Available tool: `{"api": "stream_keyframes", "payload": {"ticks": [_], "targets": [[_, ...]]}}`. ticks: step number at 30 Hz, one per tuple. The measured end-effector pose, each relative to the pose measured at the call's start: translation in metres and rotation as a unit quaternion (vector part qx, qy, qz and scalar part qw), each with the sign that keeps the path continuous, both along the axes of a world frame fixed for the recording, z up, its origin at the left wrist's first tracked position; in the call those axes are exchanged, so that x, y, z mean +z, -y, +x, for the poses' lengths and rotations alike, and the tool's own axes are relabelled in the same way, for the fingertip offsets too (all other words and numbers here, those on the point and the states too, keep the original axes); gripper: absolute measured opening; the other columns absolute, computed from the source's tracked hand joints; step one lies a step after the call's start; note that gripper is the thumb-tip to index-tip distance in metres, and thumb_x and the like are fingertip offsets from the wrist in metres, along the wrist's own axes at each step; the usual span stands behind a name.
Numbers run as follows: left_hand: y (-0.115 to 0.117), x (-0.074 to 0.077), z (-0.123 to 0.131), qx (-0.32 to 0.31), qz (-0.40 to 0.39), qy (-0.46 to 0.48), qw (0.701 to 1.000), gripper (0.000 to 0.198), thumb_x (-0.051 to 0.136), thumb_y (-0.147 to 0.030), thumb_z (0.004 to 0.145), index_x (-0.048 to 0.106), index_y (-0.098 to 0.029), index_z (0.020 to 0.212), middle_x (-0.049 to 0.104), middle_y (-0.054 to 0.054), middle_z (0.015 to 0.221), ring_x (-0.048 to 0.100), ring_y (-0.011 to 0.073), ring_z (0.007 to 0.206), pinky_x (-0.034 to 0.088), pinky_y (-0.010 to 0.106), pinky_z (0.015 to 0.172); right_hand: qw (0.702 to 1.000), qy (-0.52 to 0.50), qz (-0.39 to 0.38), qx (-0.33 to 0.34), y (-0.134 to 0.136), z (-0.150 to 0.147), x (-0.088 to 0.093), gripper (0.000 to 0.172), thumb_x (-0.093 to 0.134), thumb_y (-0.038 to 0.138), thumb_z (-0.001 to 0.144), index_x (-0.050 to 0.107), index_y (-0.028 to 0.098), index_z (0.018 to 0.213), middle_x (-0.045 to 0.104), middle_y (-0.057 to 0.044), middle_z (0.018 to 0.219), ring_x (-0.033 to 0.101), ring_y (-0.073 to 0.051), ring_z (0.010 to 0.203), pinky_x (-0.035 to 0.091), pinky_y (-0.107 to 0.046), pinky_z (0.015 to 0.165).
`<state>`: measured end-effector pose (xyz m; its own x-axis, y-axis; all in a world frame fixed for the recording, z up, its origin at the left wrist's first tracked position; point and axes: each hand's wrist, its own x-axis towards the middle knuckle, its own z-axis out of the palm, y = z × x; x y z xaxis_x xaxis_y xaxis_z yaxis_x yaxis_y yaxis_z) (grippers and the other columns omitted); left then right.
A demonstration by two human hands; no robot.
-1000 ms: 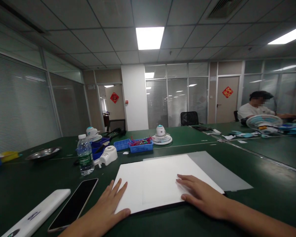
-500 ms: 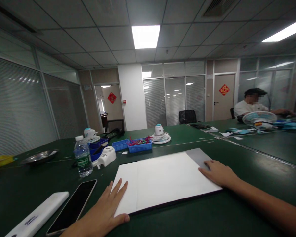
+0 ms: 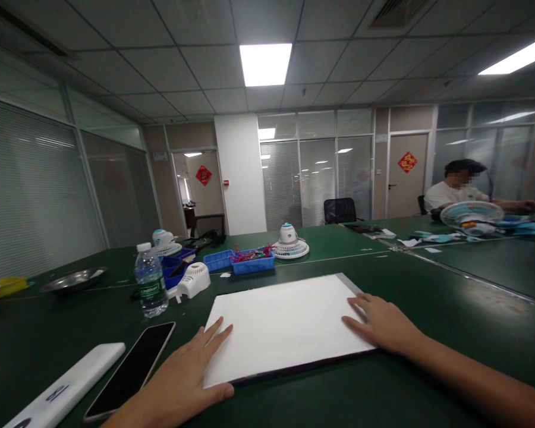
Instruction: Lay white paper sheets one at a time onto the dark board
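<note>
A flat white sheet [image 3: 280, 333] lies on the green table, with a dark edge beneath its near side and a narrow grey strip [image 3: 350, 284] along its upper right. My left hand [image 3: 191, 368] rests on the sheet's left side, fingers spread and thumb near the lower left corner. On the right side my right hand [image 3: 383, 321] lies with fingers stretched over the edge. Both hands are open. What lies under the sheet is mostly hidden.
Left of the sheet are a black-screened phone [image 3: 134, 371], a white marked bar [image 3: 71, 383] and a water bottle [image 3: 150, 282]. Beyond stand a white plastic housing [image 3: 195, 280], a blue tray of wires [image 3: 253, 264], a small fan [image 3: 289, 244] and a metal dish [image 3: 74, 280]. A person [image 3: 457, 190] sits far right.
My right hand has shifted left along with the right edge of the sheet. Less grey shows there, and the crease at left is no longer visible. My left hand has barely moved.
</note>
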<state>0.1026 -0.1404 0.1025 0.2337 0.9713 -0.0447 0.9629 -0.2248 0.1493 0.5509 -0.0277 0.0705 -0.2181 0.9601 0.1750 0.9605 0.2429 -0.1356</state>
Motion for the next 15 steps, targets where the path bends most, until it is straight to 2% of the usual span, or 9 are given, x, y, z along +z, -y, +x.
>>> {"api": "stream_keyframes", "payload": {"ticks": [5, 15], "targets": [[0.0006, 0.0005, 0.0012, 0.005, 0.001, -0.005, 1.0, 0.094, 0.057, -0.079, 0.079, 0.023, -0.037, 0.156, 0.013, 0.002, 0.167, 0.022, 0.0368, 0.151, 0.029, 0.058, 0.12, 1.0, -0.013, 0.01, 0.014, 0.0028, -0.0043, -0.0026, 0.075, 0.041, 0.072, 0.09, 0.061, 0.018, 0.139, 0.052, -0.018, 0.149, 0.051, -0.037, 0.133, 0.04, -0.057, 0.107], [0.0053, 0.0075, 0.0065, 0.014, -0.026, -0.005, 1.0, 0.094, 0.046, -0.084, 0.081, 0.023, -0.035, 0.157, 0.013, 0.001, 0.167, 0.015, 0.0344, 0.153, 0.022, 0.056, 0.123, 0.997, -0.045, 0.028, 0.052, 0.0076, -0.009, 0.0006, 0.066, 0.047, 0.065, 0.09, 0.064, 0.021, 0.135, 0.052, -0.014, 0.15, 0.049, -0.034, 0.135, 0.037, -0.052, 0.112]]}}
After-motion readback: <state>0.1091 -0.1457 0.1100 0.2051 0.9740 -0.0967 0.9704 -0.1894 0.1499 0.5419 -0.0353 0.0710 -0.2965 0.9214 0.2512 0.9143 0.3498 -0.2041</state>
